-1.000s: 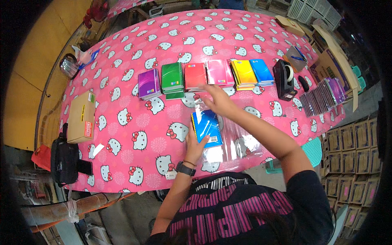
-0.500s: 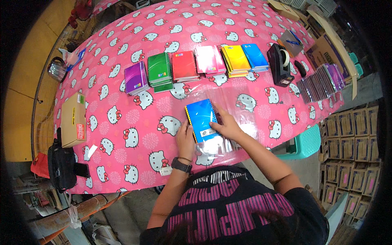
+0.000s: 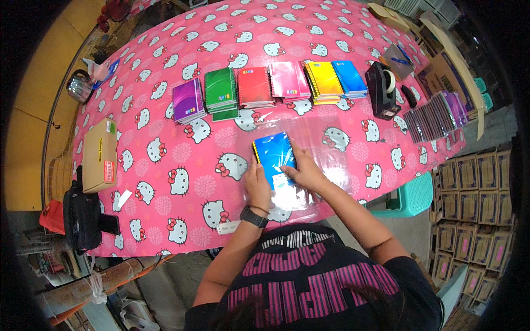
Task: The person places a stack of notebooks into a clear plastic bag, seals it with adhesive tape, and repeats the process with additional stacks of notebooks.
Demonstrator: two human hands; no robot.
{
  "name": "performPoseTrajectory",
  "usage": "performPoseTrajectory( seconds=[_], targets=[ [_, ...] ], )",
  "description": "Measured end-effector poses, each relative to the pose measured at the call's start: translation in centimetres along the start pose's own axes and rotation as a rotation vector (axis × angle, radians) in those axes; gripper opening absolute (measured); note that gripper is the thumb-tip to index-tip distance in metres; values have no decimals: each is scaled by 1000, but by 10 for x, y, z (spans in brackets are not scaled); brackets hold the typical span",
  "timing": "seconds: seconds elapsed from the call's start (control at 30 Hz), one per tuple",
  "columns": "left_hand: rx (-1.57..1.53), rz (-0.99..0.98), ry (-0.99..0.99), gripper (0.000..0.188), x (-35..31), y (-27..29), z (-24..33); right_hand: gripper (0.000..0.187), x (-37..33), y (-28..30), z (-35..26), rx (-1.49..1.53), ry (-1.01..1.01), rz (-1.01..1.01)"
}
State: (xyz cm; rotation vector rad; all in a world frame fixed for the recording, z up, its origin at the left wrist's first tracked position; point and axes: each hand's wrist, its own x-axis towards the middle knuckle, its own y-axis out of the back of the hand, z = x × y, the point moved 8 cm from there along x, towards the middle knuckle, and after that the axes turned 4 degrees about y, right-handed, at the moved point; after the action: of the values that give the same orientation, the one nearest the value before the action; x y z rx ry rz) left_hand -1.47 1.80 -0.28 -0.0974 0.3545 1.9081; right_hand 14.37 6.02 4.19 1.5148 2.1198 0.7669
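Note:
A blue spiral notebook [image 3: 273,151] with yellow showing along its left edge lies between my hands, probably on top of others. My left hand [image 3: 257,183] is closed along its left side, the fingers partly hidden. Gripping the right side is my right hand [image 3: 306,170], its thumb across the glossy cover. Beneath the notebook spread clear plastic bags [image 3: 326,157]. Beyond stand piles of spiral notebooks in a row: purple [image 3: 188,101], green [image 3: 221,87], red [image 3: 254,87], pink [image 3: 288,79], yellow [image 3: 324,80] and blue [image 3: 350,77].
Right of the row are a black tape dispenser [image 3: 382,94] and wrapped purple notebooks [image 3: 433,120]. A cardboard box [image 3: 99,157], a black bag [image 3: 81,218] and a phone [image 3: 109,224] are at the left. A turquoise stool [image 3: 411,197] stands by the pink-covered table [image 3: 182,220].
My left hand has slid slightly up along the notebook's side. The notebook now shows more glare, and the white label near its lower end is more covered. The whole view has shifted slightly.

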Motion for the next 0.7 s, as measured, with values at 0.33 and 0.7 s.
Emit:
performPoseTrajectory(
  seconds=[0.33,0.7],
  targets=[
    [-53,-15,-89,45,1,6,-7,101,-1,1,-19,208,-6,-160],
    [69,-21,-118,49,4,-12,0,98,4,8,-21,-270,212,-97]
  ],
)
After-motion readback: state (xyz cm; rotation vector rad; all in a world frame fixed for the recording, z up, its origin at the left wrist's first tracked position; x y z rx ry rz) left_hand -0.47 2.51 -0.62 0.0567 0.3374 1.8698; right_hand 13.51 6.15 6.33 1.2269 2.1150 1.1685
